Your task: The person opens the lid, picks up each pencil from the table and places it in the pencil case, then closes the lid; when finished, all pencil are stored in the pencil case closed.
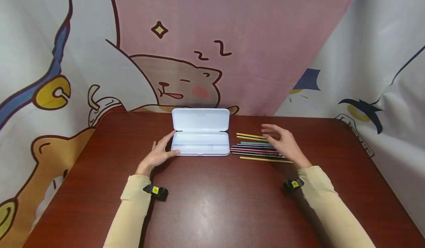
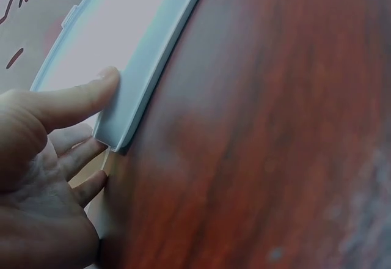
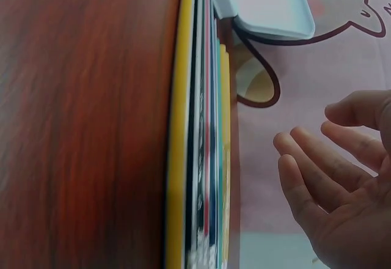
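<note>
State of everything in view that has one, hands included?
Pencil case: open
Lid: raised, leaning back
Pencils: loose, lying flat; can't tell if sharpened
Left hand: gripping the case's left end
Right hand: fingers relaxed, holding nothing

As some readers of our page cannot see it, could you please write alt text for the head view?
A person's left grip holds an open white case by its left end on a brown table. The right grip hovers by slim multicoloured pencils beside the case; cartoon-printed cloth hangs behind.
</note>
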`<action>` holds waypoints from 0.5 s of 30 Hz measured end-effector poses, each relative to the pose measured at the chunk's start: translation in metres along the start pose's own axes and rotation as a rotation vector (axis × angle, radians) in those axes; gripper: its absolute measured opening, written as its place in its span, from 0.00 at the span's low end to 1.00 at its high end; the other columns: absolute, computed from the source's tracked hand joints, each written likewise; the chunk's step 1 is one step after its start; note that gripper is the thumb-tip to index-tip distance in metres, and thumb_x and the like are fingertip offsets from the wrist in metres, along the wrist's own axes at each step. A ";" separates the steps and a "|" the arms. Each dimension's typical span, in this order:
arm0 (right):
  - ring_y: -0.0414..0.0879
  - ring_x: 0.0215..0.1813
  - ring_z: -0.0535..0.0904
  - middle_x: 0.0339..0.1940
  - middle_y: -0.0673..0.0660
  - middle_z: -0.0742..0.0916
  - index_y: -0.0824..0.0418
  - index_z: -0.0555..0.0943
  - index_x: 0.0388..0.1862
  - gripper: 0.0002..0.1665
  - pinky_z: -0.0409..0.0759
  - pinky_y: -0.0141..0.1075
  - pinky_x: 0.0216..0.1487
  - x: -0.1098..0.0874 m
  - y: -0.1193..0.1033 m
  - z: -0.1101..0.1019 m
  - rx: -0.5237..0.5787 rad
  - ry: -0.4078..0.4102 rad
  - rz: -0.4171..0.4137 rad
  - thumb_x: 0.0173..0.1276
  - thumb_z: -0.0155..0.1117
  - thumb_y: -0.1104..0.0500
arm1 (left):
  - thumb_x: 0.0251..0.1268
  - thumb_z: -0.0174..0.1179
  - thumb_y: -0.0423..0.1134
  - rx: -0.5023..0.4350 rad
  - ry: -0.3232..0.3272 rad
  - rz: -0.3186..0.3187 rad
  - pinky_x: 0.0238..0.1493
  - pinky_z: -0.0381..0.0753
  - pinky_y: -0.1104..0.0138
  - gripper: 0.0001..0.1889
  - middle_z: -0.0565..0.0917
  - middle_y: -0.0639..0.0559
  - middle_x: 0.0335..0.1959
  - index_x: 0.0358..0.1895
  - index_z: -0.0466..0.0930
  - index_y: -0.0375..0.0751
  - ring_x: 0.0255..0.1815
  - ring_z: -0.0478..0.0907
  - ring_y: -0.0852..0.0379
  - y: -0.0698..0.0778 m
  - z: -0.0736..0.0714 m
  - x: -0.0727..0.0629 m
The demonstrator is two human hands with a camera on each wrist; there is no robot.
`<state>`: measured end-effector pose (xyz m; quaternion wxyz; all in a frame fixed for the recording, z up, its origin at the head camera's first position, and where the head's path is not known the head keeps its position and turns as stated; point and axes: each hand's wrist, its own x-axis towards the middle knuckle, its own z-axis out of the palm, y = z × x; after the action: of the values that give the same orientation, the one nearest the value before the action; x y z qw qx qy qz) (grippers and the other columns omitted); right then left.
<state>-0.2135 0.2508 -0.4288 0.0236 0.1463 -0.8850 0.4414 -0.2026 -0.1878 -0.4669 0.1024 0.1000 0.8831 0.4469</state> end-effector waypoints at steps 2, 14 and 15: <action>0.57 0.54 0.80 0.55 0.66 0.82 0.63 0.72 0.66 0.25 0.78 0.50 0.50 -0.005 0.003 -0.003 -0.026 -0.001 0.010 0.70 0.58 0.67 | 0.64 0.62 0.38 0.018 -0.008 0.017 0.66 0.21 0.41 0.42 0.50 0.35 0.76 0.77 0.47 0.40 0.75 0.40 0.36 -0.001 0.001 -0.001; 0.57 0.51 0.81 0.52 0.66 0.83 0.66 0.74 0.63 0.23 0.79 0.37 0.46 -0.025 0.013 -0.017 -0.103 -0.027 0.013 0.69 0.59 0.68 | 0.67 0.58 0.41 0.085 -0.044 0.066 0.64 0.22 0.37 0.42 0.48 0.35 0.76 0.77 0.44 0.36 0.75 0.40 0.35 -0.002 -0.002 0.001; 0.57 0.51 0.82 0.52 0.66 0.83 0.67 0.75 0.62 0.22 0.79 0.39 0.46 -0.026 0.014 -0.017 -0.112 -0.035 0.013 0.69 0.59 0.68 | 0.68 0.58 0.41 0.086 -0.046 0.068 0.64 0.22 0.37 0.42 0.48 0.35 0.76 0.77 0.44 0.36 0.75 0.40 0.35 -0.002 -0.002 0.001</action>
<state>-0.1939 0.2787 -0.4338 0.0134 0.1470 -0.9095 0.3886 -0.2047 -0.1904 -0.4676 0.1031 0.1447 0.8949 0.4093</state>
